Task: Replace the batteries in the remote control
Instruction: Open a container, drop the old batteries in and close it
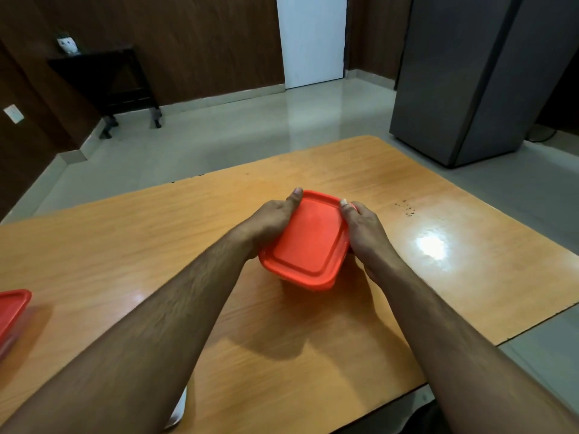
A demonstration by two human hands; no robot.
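A rectangular box with a red lid [308, 238] stands on the wooden table [156, 245], near its middle. My left hand [272, 220] grips the box's left side, thumb on the far left corner of the lid. My right hand [365, 230] grips its right side, thumb on the far right corner. The lid lies closed on the box. No remote control or batteries are visible; what is inside the box is hidden.
A second red-lidded box [12, 311] sits at the table's left edge, partly cut off. A white object [178, 411] shows under my left forearm at the near edge. Beyond the table are a grey refrigerator [476, 73], a dark side table [106, 79] and a white door [313, 39].
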